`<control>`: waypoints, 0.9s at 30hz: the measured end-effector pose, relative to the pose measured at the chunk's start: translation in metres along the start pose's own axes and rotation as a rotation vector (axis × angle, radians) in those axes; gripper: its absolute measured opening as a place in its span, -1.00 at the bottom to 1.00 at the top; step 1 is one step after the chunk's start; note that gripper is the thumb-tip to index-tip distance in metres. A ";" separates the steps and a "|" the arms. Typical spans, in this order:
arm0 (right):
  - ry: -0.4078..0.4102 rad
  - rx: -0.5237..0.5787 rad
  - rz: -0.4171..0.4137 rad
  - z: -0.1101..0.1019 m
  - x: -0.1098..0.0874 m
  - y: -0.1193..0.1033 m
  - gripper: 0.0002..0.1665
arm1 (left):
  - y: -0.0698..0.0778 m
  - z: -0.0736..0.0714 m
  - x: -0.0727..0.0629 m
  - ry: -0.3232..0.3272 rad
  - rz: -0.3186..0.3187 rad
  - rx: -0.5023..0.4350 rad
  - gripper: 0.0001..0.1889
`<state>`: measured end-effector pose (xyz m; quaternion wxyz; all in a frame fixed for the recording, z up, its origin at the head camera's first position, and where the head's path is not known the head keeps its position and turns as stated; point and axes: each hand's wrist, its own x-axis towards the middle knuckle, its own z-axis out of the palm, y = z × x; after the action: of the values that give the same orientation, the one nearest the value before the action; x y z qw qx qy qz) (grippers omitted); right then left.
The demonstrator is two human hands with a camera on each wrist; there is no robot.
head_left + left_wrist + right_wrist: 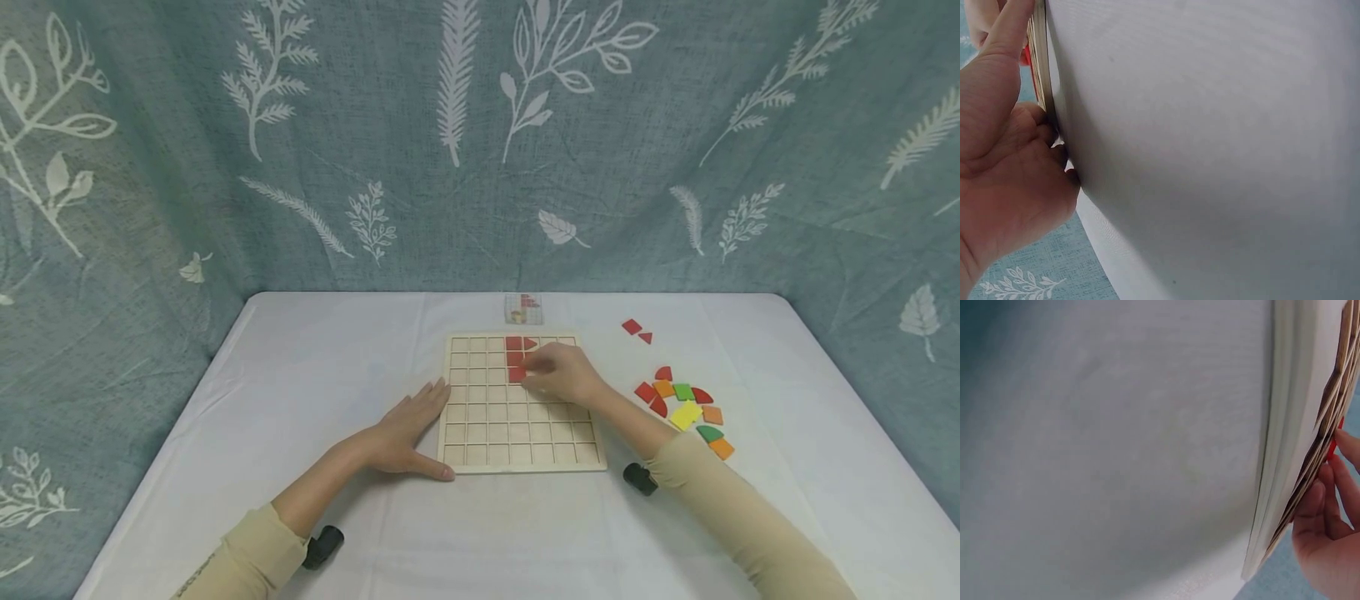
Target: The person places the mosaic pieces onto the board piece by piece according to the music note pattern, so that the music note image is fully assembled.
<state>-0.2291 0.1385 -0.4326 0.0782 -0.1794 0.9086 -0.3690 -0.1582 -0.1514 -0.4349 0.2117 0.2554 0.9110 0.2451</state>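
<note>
A light wooden board (498,412) divided into small square cells lies flat on the table. Red tiles (514,343) fill several cells in one column near its far edge, with a pointed red tile (530,343) beside the top one. My left hand (408,429) rests with spread fingers along the board's left edge, thumb at the near left corner. Over the upper right cells, my right hand (562,371) has its fingertips at the lowest red tile of the column. In the right wrist view its fingers pinch a red tile (1332,447) close over the grid.
Right of the board lies a loose group of tiles, including a yellow tile (686,415), a green tile (683,392) and an orange tile (712,415). Farther back are a red square (632,327) and a red triangle (646,337). A small pattern card (523,315) sits behind the board.
</note>
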 end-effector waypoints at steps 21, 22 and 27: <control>0.087 0.033 0.106 -0.033 -0.027 0.017 -0.69 | -0.002 0.002 0.002 -0.001 -0.003 -0.002 0.31; 0.095 0.029 0.117 -0.036 -0.030 0.020 -0.68 | -0.002 0.002 0.002 -0.001 -0.002 -0.003 0.31; 0.139 -0.005 0.179 -0.052 -0.044 0.035 -0.64 | -0.003 0.001 0.002 -0.004 0.005 0.001 0.31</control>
<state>-0.2125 0.2116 -0.4193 0.0473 -0.0718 0.9250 -0.3700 -0.1606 -0.1524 -0.4375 0.2129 0.2584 0.9100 0.2444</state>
